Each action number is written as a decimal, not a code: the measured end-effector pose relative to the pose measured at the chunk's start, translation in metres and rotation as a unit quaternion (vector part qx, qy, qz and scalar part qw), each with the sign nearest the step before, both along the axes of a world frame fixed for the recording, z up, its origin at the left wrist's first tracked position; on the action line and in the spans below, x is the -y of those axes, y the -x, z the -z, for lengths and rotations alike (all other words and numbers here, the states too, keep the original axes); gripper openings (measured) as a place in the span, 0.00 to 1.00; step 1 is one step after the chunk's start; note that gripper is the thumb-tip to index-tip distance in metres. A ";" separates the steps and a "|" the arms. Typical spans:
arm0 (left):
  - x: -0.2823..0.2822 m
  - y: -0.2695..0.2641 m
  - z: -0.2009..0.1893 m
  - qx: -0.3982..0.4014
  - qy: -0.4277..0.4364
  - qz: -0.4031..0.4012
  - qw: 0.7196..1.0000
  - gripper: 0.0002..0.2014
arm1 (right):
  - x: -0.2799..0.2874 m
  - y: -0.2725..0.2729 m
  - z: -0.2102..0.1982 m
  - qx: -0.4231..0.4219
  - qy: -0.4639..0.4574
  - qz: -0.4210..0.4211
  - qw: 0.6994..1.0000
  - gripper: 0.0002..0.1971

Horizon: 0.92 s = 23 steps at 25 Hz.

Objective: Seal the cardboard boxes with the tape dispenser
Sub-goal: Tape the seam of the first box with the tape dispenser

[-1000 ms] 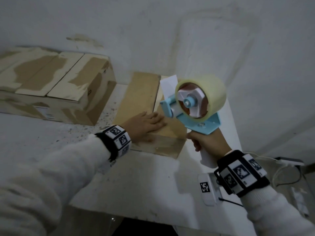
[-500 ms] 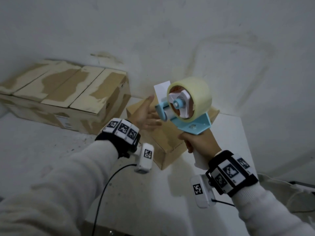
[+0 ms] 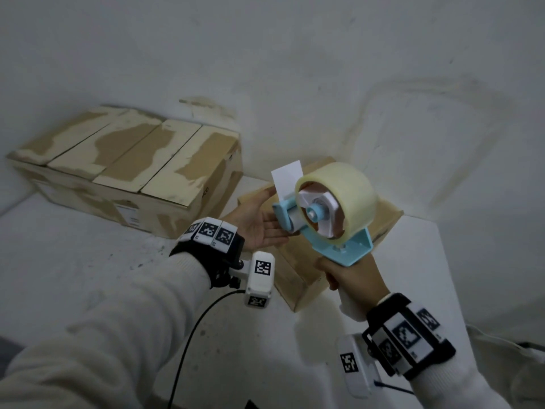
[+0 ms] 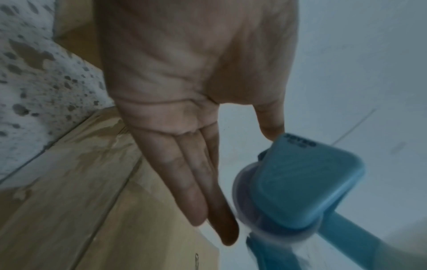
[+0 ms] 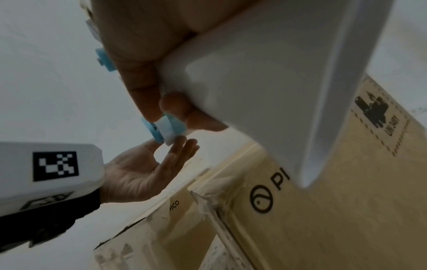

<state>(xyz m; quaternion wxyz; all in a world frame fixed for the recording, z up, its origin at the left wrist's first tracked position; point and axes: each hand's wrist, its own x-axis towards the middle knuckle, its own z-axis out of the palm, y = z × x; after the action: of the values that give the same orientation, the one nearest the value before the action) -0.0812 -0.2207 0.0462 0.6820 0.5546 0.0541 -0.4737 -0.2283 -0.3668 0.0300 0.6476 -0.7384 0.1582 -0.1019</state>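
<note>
White table (image 3: 88,261), small box (image 3: 298,278) now untouched: L hand (image 3: 259,222) lifted, fingers spread, by tape dispenser (image 3: 333,214) in R-hand (image 3: 351,276) grip.

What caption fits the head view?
Right hand grips tape dispenser; open left hand reaches its front.

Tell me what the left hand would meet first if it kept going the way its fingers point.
Most likely the blue front end of the tape dispenser: the left hand, open with straight fingers, points at it from close by. Actual contact is unclear.
</note>
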 end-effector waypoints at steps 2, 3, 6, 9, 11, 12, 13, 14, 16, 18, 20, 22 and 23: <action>-0.004 0.000 0.005 -0.010 0.001 -0.011 1.000 0.28 | -0.002 -0.001 0.003 0.008 0.017 -0.016 1.000 0.09; -0.005 0.000 0.007 -0.013 0.001 -0.014 1.000 0.26 | -0.003 -0.001 0.004 0.012 0.021 -0.021 1.000 0.09; -0.005 -0.002 0.012 -0.004 -0.012 -0.019 1.000 0.17 | -0.005 -0.004 0.007 0.016 0.040 -0.035 0.998 0.09; -0.004 -0.009 0.012 0.058 -0.065 -0.033 0.996 0.10 | -0.010 -0.005 0.007 0.022 0.034 -0.045 0.998 0.09; -0.004 -0.014 0.011 0.104 -0.105 -0.030 0.989 0.09 | -0.016 -0.008 0.004 0.021 0.014 -0.046 0.999 0.09; -0.005 -0.018 0.010 0.123 -0.117 -0.030 0.985 0.09 | -0.019 -0.010 0.003 0.022 -0.002 -0.044 0.999 0.09; -0.008 -0.024 0.007 0.142 -0.124 -0.035 0.982 0.08 | -0.020 -0.010 0.003 0.024 -0.018 -0.046 0.998 0.10; -0.013 -0.033 0.005 0.163 -0.129 -0.050 0.977 0.08 | -0.020 -0.012 0.003 0.025 -0.021 -0.051 0.998 0.11; -0.029 -0.057 0.002 0.210 -0.144 -0.117 0.960 0.09 | -0.017 -0.009 0.008 0.008 -0.006 -0.045 0.999 0.13; -0.044 -0.082 0.004 0.255 -0.175 -0.168 0.936 0.10 | -0.015 -0.006 0.017 -0.019 -0.018 -0.008 1.000 0.14; -0.046 -0.093 0.014 0.278 -0.219 -0.163 0.921 0.11 | -0.020 -0.004 0.025 -0.026 -0.043 0.010 0.999 0.09; -0.041 -0.101 0.025 0.275 -0.248 -0.151 0.916 0.13 | -0.026 -0.009 0.030 -0.026 -0.064 0.014 0.998 0.08; -0.038 -0.104 0.028 0.270 -0.255 -0.144 0.917 0.14 | -0.027 -0.012 0.031 -0.028 -0.062 0.017 0.998 0.09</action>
<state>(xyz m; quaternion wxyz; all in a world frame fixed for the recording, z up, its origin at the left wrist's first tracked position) 0.0225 -0.1824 0.0181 0.5673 0.8025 0.0660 -0.1727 -0.2165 -0.3394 -0.0010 0.6856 -0.6966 0.1947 -0.0825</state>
